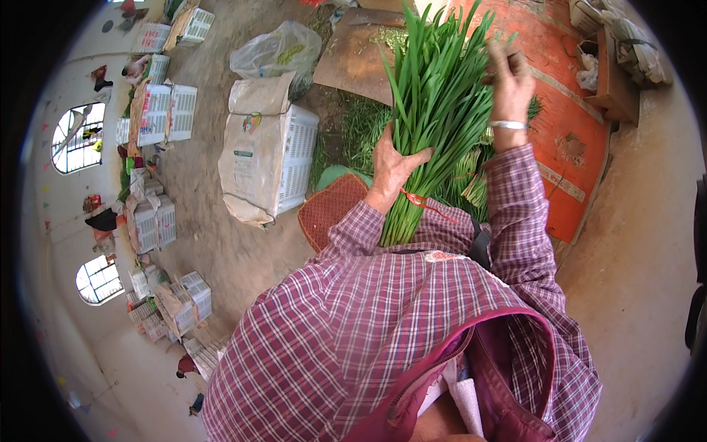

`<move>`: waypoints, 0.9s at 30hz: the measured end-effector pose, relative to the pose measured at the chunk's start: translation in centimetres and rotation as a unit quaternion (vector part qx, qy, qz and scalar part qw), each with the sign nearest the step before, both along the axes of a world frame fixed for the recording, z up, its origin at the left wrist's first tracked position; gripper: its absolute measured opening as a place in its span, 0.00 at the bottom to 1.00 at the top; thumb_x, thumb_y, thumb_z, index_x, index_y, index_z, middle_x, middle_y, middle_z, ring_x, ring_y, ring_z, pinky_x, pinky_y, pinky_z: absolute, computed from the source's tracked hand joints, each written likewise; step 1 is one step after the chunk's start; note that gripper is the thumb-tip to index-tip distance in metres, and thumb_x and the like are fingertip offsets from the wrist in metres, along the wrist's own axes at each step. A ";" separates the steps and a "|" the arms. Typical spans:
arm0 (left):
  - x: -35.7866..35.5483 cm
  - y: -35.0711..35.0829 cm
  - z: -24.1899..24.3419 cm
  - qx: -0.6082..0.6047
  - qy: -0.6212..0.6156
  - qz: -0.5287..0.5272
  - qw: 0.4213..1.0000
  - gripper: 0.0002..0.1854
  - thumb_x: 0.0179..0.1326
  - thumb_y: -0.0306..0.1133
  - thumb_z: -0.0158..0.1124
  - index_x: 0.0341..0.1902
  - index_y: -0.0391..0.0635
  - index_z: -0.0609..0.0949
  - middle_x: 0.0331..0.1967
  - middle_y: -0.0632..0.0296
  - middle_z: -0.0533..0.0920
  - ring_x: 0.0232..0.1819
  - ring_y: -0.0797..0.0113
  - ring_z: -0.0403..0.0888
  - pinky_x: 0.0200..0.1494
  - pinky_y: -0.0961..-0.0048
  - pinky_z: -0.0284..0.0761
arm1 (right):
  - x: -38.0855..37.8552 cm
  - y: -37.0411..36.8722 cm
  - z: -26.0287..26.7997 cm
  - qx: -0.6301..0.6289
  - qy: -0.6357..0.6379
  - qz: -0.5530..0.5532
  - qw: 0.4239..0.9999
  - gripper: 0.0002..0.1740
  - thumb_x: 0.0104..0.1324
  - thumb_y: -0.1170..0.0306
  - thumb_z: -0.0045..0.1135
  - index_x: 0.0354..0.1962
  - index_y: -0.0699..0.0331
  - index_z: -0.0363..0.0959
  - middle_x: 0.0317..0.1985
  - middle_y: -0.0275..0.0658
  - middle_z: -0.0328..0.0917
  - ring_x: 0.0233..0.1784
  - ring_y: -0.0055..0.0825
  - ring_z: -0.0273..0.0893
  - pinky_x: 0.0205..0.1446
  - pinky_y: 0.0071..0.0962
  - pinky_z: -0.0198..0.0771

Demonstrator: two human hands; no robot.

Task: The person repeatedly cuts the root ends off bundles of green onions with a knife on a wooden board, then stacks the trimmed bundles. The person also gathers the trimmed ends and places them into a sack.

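A large bunch of long green leafy stalks (436, 94), probably garlic chives, lies tilted over my lap. Near its lower end a thin red tie (414, 198) goes around the stems, with a loose tail hanging to the right. My left hand (395, 166) grips the bunch just above the tie, thumb across the stems. At the right of the leaf tips, my right hand (511, 83) is raised with its fingers bent; whether it pinches a leaf cannot be told. More bundled greens (475, 185) lie beneath, between the bunch and my right sleeve.
To the left stands a white plastic crate (298, 157) with a sack cover, and beyond it a clear plastic bag (276, 50). Loose greens (364, 130) lie on the floor beside a brown board (353, 61). An orange mat (563, 132) and wooden box (618, 83) are at right.
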State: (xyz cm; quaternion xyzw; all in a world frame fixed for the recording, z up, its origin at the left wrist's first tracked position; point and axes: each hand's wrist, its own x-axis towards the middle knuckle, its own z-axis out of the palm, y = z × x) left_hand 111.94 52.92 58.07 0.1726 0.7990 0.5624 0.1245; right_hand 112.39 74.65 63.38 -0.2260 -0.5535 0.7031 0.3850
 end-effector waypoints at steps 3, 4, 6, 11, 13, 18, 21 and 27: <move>-0.3 -0.5 -0.6 0.047 -0.069 0.014 0.996 0.43 0.39 0.38 0.79 0.58 0.29 0.70 0.49 0.45 0.81 0.50 0.55 0.81 0.59 0.66 0.75 | 1.1 4.0 -0.9 -0.023 0.021 0.068 0.997 0.19 0.65 0.55 0.62 0.40 0.63 0.79 0.26 0.28 0.75 0.26 0.15 0.69 0.29 0.16 0.65; -0.7 -0.7 -0.7 0.093 -0.119 0.019 0.988 0.44 0.39 0.37 0.79 0.60 0.29 0.68 0.51 0.44 0.79 0.51 0.54 0.80 0.61 0.65 0.74 | 2.2 4.7 -1.8 0.035 -0.066 0.061 0.995 0.21 0.65 0.55 0.62 0.44 0.65 0.79 0.27 0.30 0.76 0.28 0.16 0.70 0.31 0.18 0.67; -1.7 -0.9 -0.8 0.162 -0.162 0.054 0.972 0.33 0.48 0.25 0.74 0.59 0.34 0.73 0.50 0.53 0.82 0.48 0.63 0.82 0.55 0.67 0.77 | 4.2 4.4 -4.1 0.174 -0.128 0.067 0.974 0.32 0.64 0.53 0.63 0.56 0.69 0.71 0.36 0.39 0.79 0.39 0.23 0.77 0.45 0.26 0.75; -4.5 0.3 0.4 0.247 -0.235 0.035 0.940 0.31 0.49 0.27 0.76 0.58 0.36 0.74 0.49 0.55 0.82 0.50 0.64 0.81 0.55 0.67 0.78 | 7.5 -4.1 -9.5 -0.002 -0.263 0.330 0.906 0.59 0.58 0.45 0.67 0.71 0.71 0.42 0.66 0.62 0.59 0.69 0.50 0.63 0.68 0.43 0.64; -4.6 1.3 0.6 0.209 -0.156 0.021 0.965 0.33 0.51 0.31 0.77 0.60 0.37 0.72 0.53 0.55 0.80 0.53 0.65 0.79 0.57 0.67 0.75 | 7.2 -6.4 -10.0 -0.008 -0.245 0.380 0.892 0.63 0.55 0.43 0.68 0.71 0.73 0.41 0.66 0.61 0.59 0.70 0.49 0.61 0.70 0.46 0.61; -5.2 -0.6 0.3 0.168 -0.244 -0.009 0.955 0.37 0.55 0.42 0.73 0.65 0.40 0.68 0.58 0.51 0.76 0.58 0.60 0.76 0.61 0.63 0.73 | 6.6 -7.8 -9.6 -0.187 -0.171 0.308 0.917 0.44 0.57 0.59 0.72 0.62 0.69 0.58 0.52 0.47 0.76 0.46 0.30 0.81 0.46 0.29 0.79; -6.3 -5.3 -0.4 0.145 -0.235 -0.035 0.960 0.35 0.63 0.48 0.65 0.67 0.40 0.67 0.61 0.45 0.74 0.61 0.54 0.74 0.62 0.59 0.72 | 7.8 -6.3 -10.1 -0.295 -0.159 0.346 0.876 0.36 0.61 0.55 0.67 0.57 0.71 0.65 0.44 0.43 0.80 0.41 0.28 0.82 0.46 0.28 0.79; -3.9 -7.6 -3.4 0.157 -0.493 -0.104 0.850 0.50 0.52 0.64 0.67 0.67 0.34 0.67 0.63 0.42 0.72 0.68 0.50 0.67 0.74 0.56 0.55 | 8.5 -6.7 -12.6 -0.511 -0.041 0.423 0.747 0.31 0.69 0.46 0.52 0.53 0.66 0.72 0.46 0.42 0.82 0.45 0.29 0.83 0.51 0.31 0.79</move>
